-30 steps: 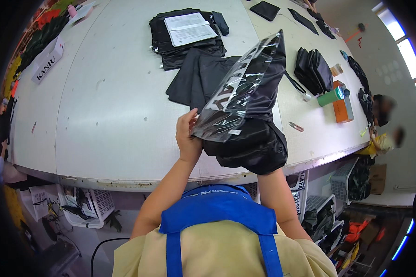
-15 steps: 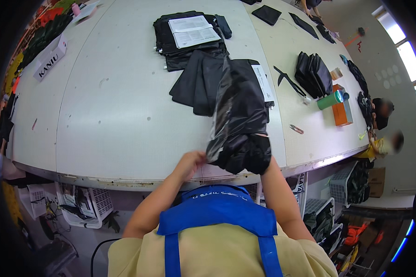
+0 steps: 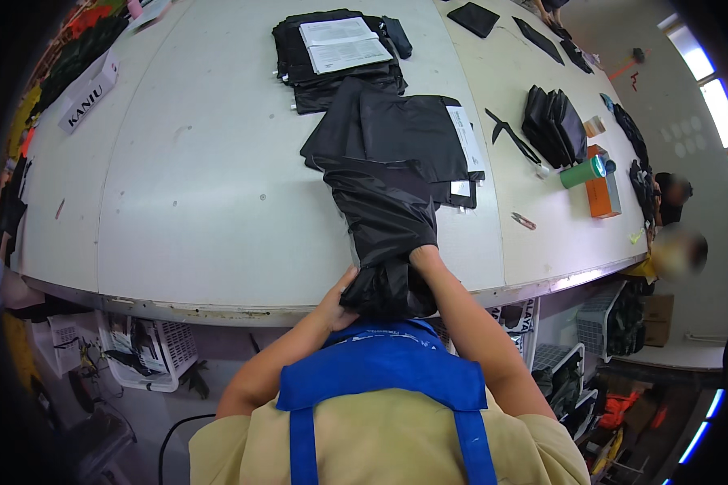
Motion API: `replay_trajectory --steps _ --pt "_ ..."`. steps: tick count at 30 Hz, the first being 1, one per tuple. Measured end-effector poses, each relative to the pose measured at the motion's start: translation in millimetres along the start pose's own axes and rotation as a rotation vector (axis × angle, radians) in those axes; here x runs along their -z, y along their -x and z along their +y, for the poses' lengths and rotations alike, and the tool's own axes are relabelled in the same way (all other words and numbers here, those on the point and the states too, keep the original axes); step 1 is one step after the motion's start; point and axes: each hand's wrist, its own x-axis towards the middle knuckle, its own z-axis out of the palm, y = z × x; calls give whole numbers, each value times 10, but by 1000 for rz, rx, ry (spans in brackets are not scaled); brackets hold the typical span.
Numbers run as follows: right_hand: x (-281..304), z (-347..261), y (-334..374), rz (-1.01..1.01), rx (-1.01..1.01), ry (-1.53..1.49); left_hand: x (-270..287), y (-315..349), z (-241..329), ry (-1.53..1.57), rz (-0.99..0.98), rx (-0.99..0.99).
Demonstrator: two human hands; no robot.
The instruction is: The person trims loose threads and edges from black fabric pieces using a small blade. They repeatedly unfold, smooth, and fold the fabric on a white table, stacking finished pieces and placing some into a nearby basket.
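A glossy black bag [image 3: 384, 210], seemingly of thin plastic or coated cloth, stretches from the table's front edge toward the stacks behind it. My left hand [image 3: 341, 301] grips the left side of its bunched near end, thumb upward. On the right, my right hand [image 3: 425, 257] reaches inside the bag's folds; only the wrist and back edge show, and the fingers are hidden. Beyond the bag's far end lie flat black pouches [image 3: 408, 129], with a white printed label strip [image 3: 463, 137] along the right edge.
Farther back, white printed sheets [image 3: 344, 44] top a black stack [image 3: 295, 61]. To the right are black straps [image 3: 510, 137], folded black pieces [image 3: 552, 125], a green bottle [image 3: 582, 172], an orange box [image 3: 603, 194] and thread snips [image 3: 524, 221]. White baskets [image 3: 174, 356] hang below the table.
The bag has come nearer and left, off the flat pouches, and looks more crumpled. My right hand has moved left and up into its folds; my left hand has shifted slightly lower.
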Motion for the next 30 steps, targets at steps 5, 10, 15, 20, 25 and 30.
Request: replay_trajectory --steps 5,10,15,20,25,30 --pt "24 5 -127 -55 -8 4 130 -2 -1 118 -8 -6" --pt "-90 -20 -57 -58 32 92 90 61 185 100 -68 79" --pt "-365 -110 159 -16 109 198 203 121 180 -6 90 35" --pt "-432 -124 134 -21 125 221 -292 229 468 -1178 231 -527" --pt "-449 -102 -47 -36 132 201 -414 408 386 -1770 573 -361" --pt "-523 -149 -113 -45 147 210 -644 419 281 -2027 254 -731"
